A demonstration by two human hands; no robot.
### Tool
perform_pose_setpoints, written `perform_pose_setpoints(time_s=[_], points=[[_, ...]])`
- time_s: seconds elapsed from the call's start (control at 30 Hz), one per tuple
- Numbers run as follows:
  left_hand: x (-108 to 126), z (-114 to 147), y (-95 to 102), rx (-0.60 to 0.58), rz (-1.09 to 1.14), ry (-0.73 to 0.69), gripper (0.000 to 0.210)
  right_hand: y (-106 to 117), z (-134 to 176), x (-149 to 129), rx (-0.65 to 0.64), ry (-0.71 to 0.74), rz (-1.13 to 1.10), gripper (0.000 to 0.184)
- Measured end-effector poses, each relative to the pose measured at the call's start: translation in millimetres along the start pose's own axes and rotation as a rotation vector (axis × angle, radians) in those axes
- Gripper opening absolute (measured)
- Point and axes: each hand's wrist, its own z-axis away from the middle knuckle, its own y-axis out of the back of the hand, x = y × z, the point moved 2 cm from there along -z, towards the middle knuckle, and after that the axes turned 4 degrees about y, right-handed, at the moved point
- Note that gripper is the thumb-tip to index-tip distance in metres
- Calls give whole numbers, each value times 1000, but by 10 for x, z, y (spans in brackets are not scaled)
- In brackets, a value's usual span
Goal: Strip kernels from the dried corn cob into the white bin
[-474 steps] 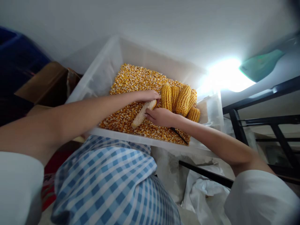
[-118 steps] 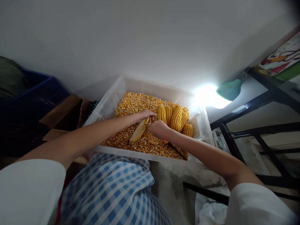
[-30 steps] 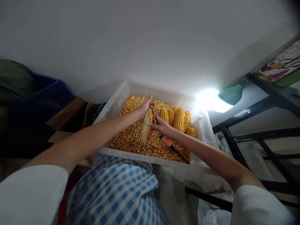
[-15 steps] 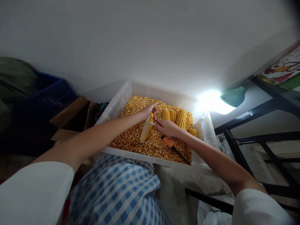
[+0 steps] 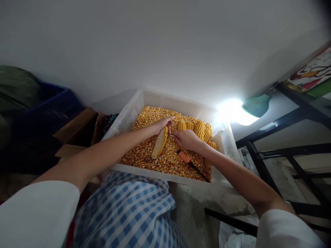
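Note:
My left hand (image 5: pixel 164 125) is closed around the upper end of a corn cob (image 5: pixel 160 144), whose near side is stripped pale while yellow kernels show along its right edge. Close beside it, my right hand (image 5: pixel 186 138) grips a thin dark-shafted tool (image 5: pixel 169 134), its handle hidden in the fingers. The shaft points left at the cob; whether its tip touches cannot be made out. Below my right hand, an orange-handled tool with a dark shaft (image 5: pixel 184 157) lies on the loose corn kernels (image 5: pixel 144 151). Several whole corn cobs (image 5: pixel 199 130) rest behind my right wrist.
A translucent plastic bin (image 5: pixel 178 100) holds the corn against the wall. A bright lamp (image 5: pixel 254 109) hangs at its right, by a black metal rack (image 5: pixel 284 151). Leftward are an open cardboard box (image 5: pixel 73 129) and a dark blue crate (image 5: pixel 55 103). Blue checked cloth (image 5: pixel 129 210) covers my lap.
The cob has turned slightly in my left hand, showing more kernels on its right side. My right hand has shifted a little upward, with the tool still in it.

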Motion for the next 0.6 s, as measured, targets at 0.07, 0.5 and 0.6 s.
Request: perform_pose_setpoints(time_s=[0.07, 0.5, 0.6], points=[[-5, -10, 4, 2, -1, -7, 42, 17, 6, -12, -1, -16, 17, 43], [7, 17, -19, 21, -128, -70, 42, 44, 19, -118, -3, 13, 46, 43], [-34, 32, -47, 9, -169, -52, 43, 11, 22, -124, -5, 11, 5, 44]])
